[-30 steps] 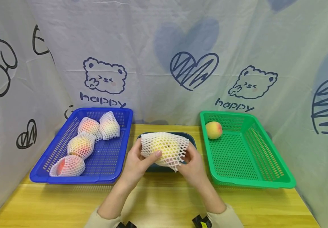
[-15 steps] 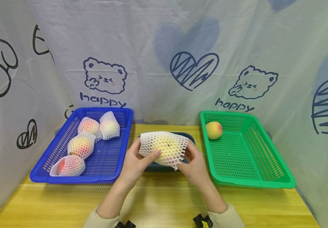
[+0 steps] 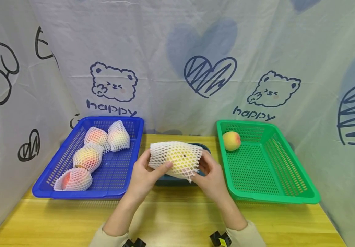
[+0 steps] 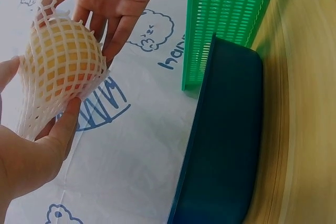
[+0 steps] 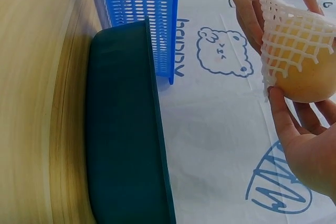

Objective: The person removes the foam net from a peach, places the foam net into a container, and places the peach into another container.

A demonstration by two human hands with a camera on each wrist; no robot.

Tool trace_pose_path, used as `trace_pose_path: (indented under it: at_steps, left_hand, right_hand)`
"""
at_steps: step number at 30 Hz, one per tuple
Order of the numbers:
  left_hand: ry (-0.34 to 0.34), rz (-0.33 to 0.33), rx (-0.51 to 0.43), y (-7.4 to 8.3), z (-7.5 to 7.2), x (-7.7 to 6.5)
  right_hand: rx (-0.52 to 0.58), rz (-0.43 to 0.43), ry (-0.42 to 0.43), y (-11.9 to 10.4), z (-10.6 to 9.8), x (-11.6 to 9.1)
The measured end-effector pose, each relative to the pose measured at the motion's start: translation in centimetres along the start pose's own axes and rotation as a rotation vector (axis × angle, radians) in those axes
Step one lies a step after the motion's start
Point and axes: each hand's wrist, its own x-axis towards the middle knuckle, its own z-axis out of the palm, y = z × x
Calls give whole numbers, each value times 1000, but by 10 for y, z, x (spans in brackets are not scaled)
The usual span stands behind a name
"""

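A yellow-pink peach (image 3: 180,158) sits inside a white foam net sleeve (image 3: 158,155), held up over the dark teal bin (image 3: 172,182). My left hand (image 3: 142,177) grips the sleeve's left end, thumb in front and the other fingers mostly hidden behind. At the other end my right hand (image 3: 212,178) holds the peach and the net's edge between thumb and fingers. In the right wrist view, part of the peach (image 5: 310,81) shows bare below the net's ragged edge. The left wrist view has the net (image 4: 63,64) stretched over the fruit.
On the left is a blue basket (image 3: 112,194) with several net-wrapped peaches (image 3: 87,157). A green basket (image 3: 273,197) on the right holds one bare peach (image 3: 231,141). Both stand on a wooden table (image 3: 177,219) before a printed cloth (image 3: 165,51).
Both hands have shifted slightly left and up with the peach and its net. The peach's dark spot has moved slightly right relative to the net. The baskets have not moved.
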Motion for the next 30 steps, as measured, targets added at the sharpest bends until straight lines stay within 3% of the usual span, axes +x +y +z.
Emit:
trace_pose_path:
  at_steps: [22,30]
  left_hand:
    - [65,-3,73,3,-6,3]
    - [113,6,99,4,-10,4]
  right_hand:
    - [4,9,-32,2,-4,1]
    - [-48,54,-30,1,-6,1]
